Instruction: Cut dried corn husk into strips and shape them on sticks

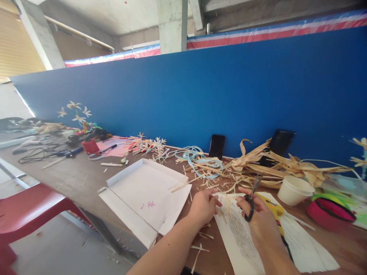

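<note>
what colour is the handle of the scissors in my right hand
The scissor handle is black; the head view shows it best.

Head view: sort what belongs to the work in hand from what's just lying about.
Seemingly in use:
scissors in the right hand
pale strips near the left hand

Apparently lying about:
upright phone
white cup
shallow white box

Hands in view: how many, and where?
2. The left hand is at the left edge of the printed sheet; the right hand holds scissors, beside the yellow tool. No other hands show.
</note>
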A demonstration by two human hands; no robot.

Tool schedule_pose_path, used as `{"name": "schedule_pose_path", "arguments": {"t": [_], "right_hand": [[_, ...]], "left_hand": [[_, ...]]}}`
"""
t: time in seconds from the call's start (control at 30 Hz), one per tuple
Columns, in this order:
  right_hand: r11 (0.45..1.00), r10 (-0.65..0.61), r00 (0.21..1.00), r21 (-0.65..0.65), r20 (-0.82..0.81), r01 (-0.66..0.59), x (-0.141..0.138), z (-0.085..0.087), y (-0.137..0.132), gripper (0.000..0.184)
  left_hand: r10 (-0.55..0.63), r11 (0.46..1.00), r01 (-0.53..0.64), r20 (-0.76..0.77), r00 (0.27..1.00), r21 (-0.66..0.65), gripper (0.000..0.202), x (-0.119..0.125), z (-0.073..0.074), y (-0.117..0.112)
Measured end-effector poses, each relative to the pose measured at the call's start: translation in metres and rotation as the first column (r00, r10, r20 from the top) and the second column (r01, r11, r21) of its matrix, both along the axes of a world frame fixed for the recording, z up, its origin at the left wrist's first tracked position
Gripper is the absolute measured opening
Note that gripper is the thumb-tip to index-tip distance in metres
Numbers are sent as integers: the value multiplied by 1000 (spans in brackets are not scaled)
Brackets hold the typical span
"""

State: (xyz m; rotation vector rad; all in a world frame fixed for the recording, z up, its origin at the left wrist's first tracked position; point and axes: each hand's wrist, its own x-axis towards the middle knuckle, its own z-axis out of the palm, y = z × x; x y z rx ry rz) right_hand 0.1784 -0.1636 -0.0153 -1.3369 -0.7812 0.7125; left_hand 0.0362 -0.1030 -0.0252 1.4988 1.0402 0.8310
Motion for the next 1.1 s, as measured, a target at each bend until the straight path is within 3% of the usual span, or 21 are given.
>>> {"name": "schedule_pose_path", "arguments": {"t": [0.1, 0.17, 0.27, 0.33, 0.4, 0.53, 0.8, 0.97, 1.1], "right_hand": [[999, 30, 993, 38, -117, -26, -1, 3, 1, 43], [998, 18, 986, 54, -166, -9, -3, 5, 1, 43], [995, 23, 982, 98, -190, -5, -6, 9, 0, 45], [991, 54, 983, 131, -175, -31, -9, 9, 0, 46], [988, 92, 985, 138, -148, -71, -11, 7, 0, 47], [989, 112, 991, 108, -72, -104, -13, 0, 1, 51], [982, 179, 983, 64, -26, -178, -19, 2, 0, 52], [963, 252, 966, -90, -47, -256, -20, 4, -3, 52], [867, 422, 903, -258, -77, -427, -21, 10, -9, 47]], "left_hand": [[106, 980, -96, -45, 993, 173, 23, -3, -1, 1], [136, 972, -133, -5, 991, 192, 21, -3, -1, 2], [-5, 1000, 4, 99, 995, 8, 28, -2, 2, 1], [-108, 979, 143, 223, 969, -145, 38, -2, 7, -2], [-122, 953, 207, 347, 930, -221, 43, -2, 11, -4], [-74, 943, 214, 465, 882, -255, 42, -6, 17, -6], [-27, 944, 197, 533, 845, -265, 38, -8, 15, -3], [49, 966, 95, 535, 843, -239, 37, -8, 14, -1], [113, 968, 26, 530, 840, -248, 38, -12, 16, 4]]}}
